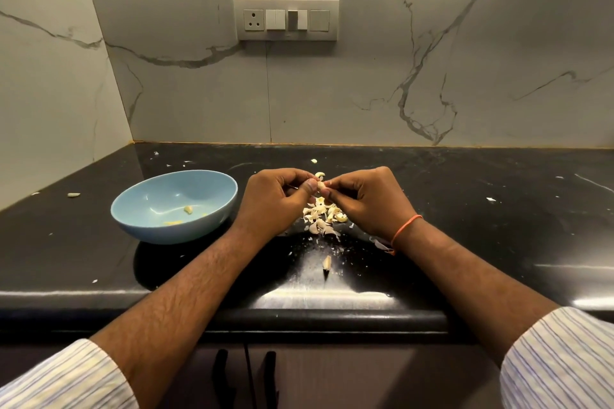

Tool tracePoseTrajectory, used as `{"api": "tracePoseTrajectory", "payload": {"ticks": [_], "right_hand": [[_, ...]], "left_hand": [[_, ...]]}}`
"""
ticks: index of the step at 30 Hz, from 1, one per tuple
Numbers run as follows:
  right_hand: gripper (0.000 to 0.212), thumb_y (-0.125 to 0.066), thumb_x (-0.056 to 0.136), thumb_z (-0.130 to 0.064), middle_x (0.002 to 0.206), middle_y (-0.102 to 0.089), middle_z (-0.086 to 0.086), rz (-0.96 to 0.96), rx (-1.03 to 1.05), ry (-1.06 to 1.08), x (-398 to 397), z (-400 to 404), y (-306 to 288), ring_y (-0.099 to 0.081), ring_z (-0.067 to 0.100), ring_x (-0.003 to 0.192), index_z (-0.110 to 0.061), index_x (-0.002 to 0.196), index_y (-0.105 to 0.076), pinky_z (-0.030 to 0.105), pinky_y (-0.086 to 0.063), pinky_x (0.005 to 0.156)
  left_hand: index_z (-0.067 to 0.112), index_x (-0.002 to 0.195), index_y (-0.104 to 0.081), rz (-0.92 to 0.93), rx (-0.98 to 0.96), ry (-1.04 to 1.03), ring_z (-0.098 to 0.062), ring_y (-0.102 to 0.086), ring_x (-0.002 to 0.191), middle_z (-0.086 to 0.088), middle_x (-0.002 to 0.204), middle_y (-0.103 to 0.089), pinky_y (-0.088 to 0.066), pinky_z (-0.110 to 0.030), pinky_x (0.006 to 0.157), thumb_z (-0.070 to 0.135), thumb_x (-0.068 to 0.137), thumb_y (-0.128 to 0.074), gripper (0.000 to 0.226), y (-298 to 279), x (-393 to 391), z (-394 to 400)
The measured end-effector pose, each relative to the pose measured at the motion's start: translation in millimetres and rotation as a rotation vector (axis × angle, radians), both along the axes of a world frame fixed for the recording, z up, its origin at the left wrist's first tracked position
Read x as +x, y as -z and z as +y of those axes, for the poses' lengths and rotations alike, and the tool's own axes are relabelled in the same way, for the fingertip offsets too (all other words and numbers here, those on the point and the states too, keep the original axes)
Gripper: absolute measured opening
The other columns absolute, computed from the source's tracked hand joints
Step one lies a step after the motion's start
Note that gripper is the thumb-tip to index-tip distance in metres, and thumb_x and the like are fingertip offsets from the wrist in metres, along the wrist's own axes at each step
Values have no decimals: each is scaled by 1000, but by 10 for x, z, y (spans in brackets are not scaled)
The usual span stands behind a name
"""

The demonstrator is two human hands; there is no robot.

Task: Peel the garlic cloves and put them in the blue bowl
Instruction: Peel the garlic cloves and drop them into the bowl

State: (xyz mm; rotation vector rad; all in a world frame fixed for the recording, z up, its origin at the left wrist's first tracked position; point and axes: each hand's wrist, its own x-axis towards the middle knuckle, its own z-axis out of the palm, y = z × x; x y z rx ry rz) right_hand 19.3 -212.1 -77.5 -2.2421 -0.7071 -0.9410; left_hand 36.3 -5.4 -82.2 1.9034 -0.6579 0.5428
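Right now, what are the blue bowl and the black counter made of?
The blue bowl looks like glazed ceramic, perhaps melamine: smooth, with soft shine inside. The black counter looks like polished stone, maybe granite: glossy reflections along its rounded front edge, with faint pale veins.

We note dim, warm indoor light from above. The black bench (498,209) throws bright glare streaks along its front edge, nearer to us than the left hand (275,199) and right hand (368,199). A soft shadow pools under the blue bowl (133,209), left of the left hand. Wide-angle distortion bends the wall lines and bench edges. Focus is fair centrally; the sleeves (564,362) at the bottom corners are soft.
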Motion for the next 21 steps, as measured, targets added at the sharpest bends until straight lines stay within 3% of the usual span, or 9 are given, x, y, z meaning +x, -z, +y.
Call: {"api": "tracePoseTrajectory", "payload": {"ticks": [5, 9, 12, 16, 21], "right_hand": [[18, -76, 92, -32, 80, -81, 1, -118, -139, 62, -4, 8, -20, -76, 18, 67, -19, 100, -86, 37, -59, 60], [18, -74, 92, -32, 76, -79, 2, -159, -233, 94, -8, 18, -14, -74, 21, 64, -20, 98, -86, 37, -57, 58], [15, -78, 92, -30, 85, -82, -1, -56, -166, 75, -6, 11, 12, -77, 13, 73, -19, 100, -86, 34, -60, 66], [14, -81, 92, -34, 81, -80, -9, 146, -9, 60, -41, -40, 33, -73, 4, 73, -20, 95, -85, 26, -58, 69], [15, -81, 92, -36, 78, -79, -8, 328, 172, -2, -51, -53, -11, -75, 9, 75, -21, 91, -82, 35, -64, 76]], "left_hand": [[14, 104, -82, 21, 1, -24, -6, -79, 75, 4, 83, -81, -67, -36, 77, 18, 96, -77, 10, -2, -8, 0], [14, 103, -82, 123, -1, -29, -8, -79, 76, 2, 82, -81, -66, -34, 78, 18, 96, -77, 9, -8, -20, 13], [10, 104, -79, 209, -4, 26, -12, -79, 73, -1, 81, -80, -67, -39, 73, 15, 98, -74, 9, -16, -11, 23], [15, 111, -80, 87, 126, 55, -6, -78, 75, 7, 85, -80, -66, -29, 74, 27, 97, -77, 19, -28, -26, 17], [18, 111, -81, 13, 145, 63, -6, -77, 75, 9, 86, -80, -66, -30, 74, 35, 93, -79, 25, -30, -22, 49]]}}
